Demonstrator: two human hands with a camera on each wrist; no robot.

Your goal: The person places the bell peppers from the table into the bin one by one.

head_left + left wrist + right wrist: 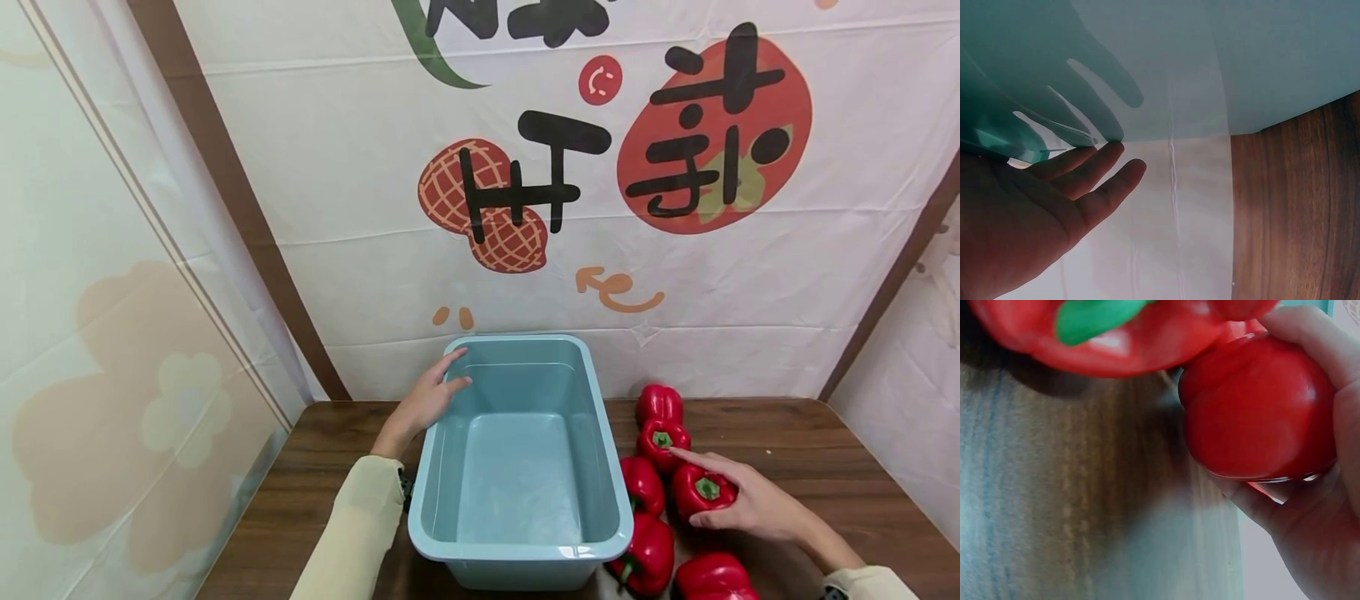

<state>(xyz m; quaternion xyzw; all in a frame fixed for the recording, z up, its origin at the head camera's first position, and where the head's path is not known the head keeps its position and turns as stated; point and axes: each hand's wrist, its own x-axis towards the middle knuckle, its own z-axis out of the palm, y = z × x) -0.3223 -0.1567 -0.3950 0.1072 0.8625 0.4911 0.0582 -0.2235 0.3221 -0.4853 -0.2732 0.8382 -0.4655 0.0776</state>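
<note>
A light blue plastic tub [525, 554] stands on the table. My left hand [431, 396] rests at its far left rim, thumb and forefinger reaching over the edge. In the left wrist view, extended fingers [1094, 184] lie along the tub's outer wall [1260, 62]; one fingertip stays clear of it. On the tub's right, my right hand [761, 500] grips a red bell pepper [690, 497] with a green stem, still among the other peppers. The right wrist view shows thumb and fingers curled around this pepper [1260, 412].
Several more red bell peppers lie along the tub's right side, including one at the back [660, 404] and one in front [716, 577]. The dark wood table [810, 442] meets a printed white cloth [360, 208] behind and at the sides.
</note>
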